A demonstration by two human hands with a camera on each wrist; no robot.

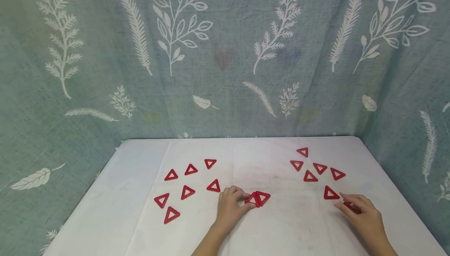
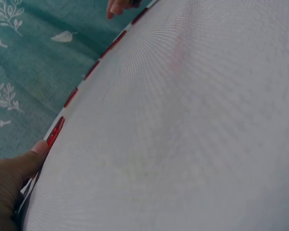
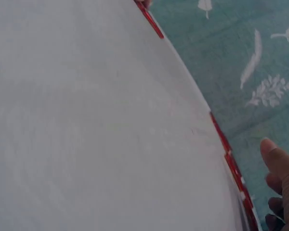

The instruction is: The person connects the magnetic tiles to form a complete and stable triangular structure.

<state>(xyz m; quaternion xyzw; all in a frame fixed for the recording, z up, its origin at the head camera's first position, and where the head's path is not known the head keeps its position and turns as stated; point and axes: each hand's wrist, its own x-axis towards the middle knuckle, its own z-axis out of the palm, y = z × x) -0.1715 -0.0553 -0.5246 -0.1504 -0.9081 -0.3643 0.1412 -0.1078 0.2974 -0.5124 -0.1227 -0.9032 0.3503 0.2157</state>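
My left hand (image 1: 230, 207) pinches a red hollow triangle (image 1: 249, 199) between thumb and fingers. Its right side meets another red triangle (image 1: 263, 198) at the middle of the table. The left wrist view shows the left thumb (image 2: 26, 161) at the edge of a red piece (image 2: 56, 132). Over on the right, my right hand (image 1: 363, 213) hovers with thumb and forefinger apart. Below its fingers a red piece (image 1: 353, 208) shows, partly hidden by the hand. Just left of the fingertips lies one more red triangle (image 1: 330, 193).
Several red triangles, among them one (image 1: 171, 175) at the back, lie scattered on the left of the white table (image 1: 281, 228). Another loose group, including a triangle (image 1: 310, 176), lies at the back right. Behind the table hangs a green leaf-patterned cloth (image 1: 225, 92).
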